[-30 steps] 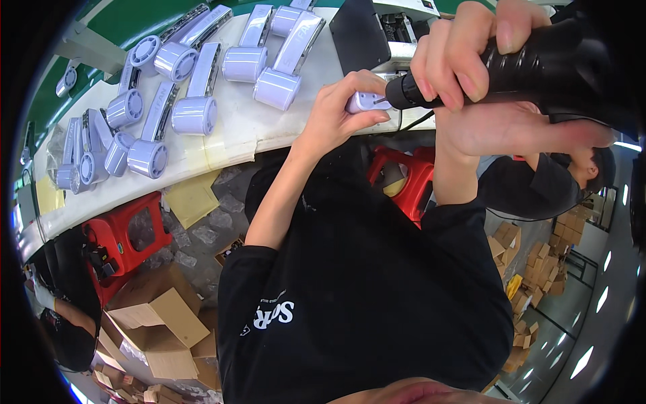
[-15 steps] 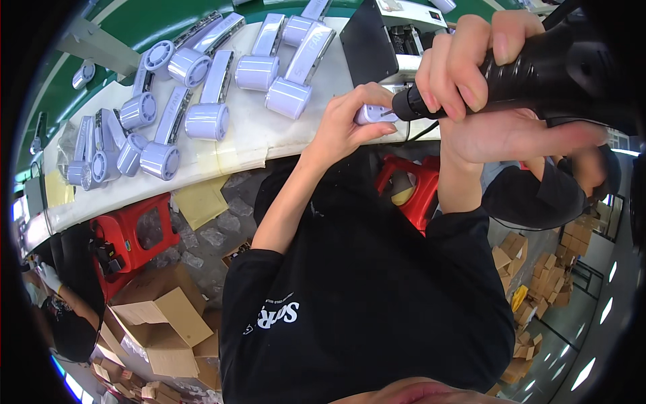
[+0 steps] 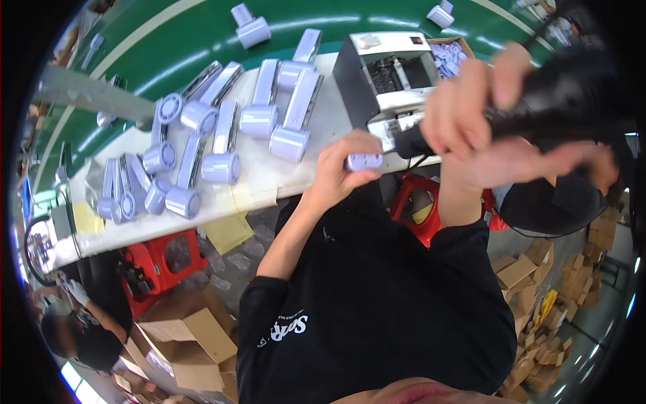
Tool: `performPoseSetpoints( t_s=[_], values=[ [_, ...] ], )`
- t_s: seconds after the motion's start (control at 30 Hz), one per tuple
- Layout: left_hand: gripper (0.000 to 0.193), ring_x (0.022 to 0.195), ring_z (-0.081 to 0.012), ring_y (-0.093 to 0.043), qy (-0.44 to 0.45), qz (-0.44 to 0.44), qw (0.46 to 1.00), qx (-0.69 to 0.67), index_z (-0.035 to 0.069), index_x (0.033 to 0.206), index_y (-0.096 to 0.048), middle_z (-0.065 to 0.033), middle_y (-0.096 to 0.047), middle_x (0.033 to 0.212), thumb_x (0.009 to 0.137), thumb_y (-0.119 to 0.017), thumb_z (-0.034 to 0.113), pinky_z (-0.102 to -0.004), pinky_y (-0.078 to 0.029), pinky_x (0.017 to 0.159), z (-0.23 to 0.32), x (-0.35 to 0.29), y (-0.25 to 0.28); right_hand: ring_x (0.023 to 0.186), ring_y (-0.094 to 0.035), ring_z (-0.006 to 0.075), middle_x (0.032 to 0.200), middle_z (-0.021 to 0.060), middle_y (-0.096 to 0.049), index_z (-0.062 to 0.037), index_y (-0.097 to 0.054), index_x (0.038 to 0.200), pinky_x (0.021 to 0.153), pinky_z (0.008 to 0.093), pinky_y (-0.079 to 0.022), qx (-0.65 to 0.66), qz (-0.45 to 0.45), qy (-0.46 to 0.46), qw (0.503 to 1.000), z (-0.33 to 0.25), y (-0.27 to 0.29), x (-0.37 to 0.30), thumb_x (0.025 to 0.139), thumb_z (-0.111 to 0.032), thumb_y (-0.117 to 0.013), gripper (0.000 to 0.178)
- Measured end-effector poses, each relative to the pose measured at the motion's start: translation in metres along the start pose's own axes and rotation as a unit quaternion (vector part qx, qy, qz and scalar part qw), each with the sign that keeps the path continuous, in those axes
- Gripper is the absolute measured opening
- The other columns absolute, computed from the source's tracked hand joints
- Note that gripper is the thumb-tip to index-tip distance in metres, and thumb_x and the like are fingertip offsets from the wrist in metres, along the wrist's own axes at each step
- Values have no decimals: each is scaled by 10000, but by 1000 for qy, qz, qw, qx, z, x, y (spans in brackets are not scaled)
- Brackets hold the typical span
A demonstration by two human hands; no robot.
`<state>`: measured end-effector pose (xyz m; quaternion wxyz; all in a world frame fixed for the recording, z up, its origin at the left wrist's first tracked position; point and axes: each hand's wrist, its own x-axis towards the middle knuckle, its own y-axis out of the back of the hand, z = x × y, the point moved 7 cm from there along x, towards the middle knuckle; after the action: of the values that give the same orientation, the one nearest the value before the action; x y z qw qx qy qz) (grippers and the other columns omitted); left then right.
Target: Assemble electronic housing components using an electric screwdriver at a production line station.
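Note:
My left hand (image 3: pixel 343 168) is closed round a small lavender plastic piece (image 3: pixel 364 161), with its holed end facing right. My right hand (image 3: pixel 464 114), smeared by motion, wraps round a black electric screwdriver (image 3: pixel 538 101). The screwdriver's nose points left and stands a little apart from the lavender piece; its bit cannot be made out. Just beyond the nose is a black and white screw feeder (image 3: pixel 390 71) with an open front. Several lavender handheld fans (image 3: pixel 221 168) lie on the white table (image 3: pixel 259 192) to the left of my hands.
A green conveyor belt (image 3: pixel 188 40) runs behind the table, carrying a lavender fan (image 3: pixel 253 31). Behind the feeder sits a box of lavender parts (image 3: pixel 449 57). Red stools (image 3: pixel 158 262) and open cardboard boxes (image 3: pixel 192 340) stand below. People work at left (image 3: pixel 94 337) and right (image 3: pixel 555 205).
The screwdriver has come off the lavender piece, with a gap now between them. My view has shifted, showing more of the belt and the feeder. Both hands keep their holds.

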<state>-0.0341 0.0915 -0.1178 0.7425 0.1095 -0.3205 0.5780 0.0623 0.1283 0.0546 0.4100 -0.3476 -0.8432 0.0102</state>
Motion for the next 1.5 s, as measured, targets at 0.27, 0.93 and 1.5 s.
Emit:
performPoseSetpoints(
  t_s=[0.27,0.93,1.5],
  values=[
    [361,776,-216,-632,-131,-48,905,402,47,1002,-559,-104,-645,880,733,-763,176,-308,-498,681,106,94,50,449,-432,93,577,2,-473,-40,-527,843,430,250,-343,-561,392,-120,719,-94,147,-103,801,-329,-692,335],
    [807,1126,-363,-521,314,-142,549,761,-69,1160,-516,-244,-592,1132,723,-632,599,-490,-384,951,-187,254,214,795,-604,400,804,253,-619,-14,-613,984,700,424,-484,-773,344,-283,452,-83,218,-203,712,-195,-727,346],
    [445,836,-136,-586,54,-64,923,376,10,1090,-510,-82,-601,924,712,-739,53,-255,-464,766,24,217,93,478,-435,43,692,11,-562,-15,-582,932,434,194,-317,-474,478,-47,738,-115,151,-149,836,-103,-657,150]
  ],
)
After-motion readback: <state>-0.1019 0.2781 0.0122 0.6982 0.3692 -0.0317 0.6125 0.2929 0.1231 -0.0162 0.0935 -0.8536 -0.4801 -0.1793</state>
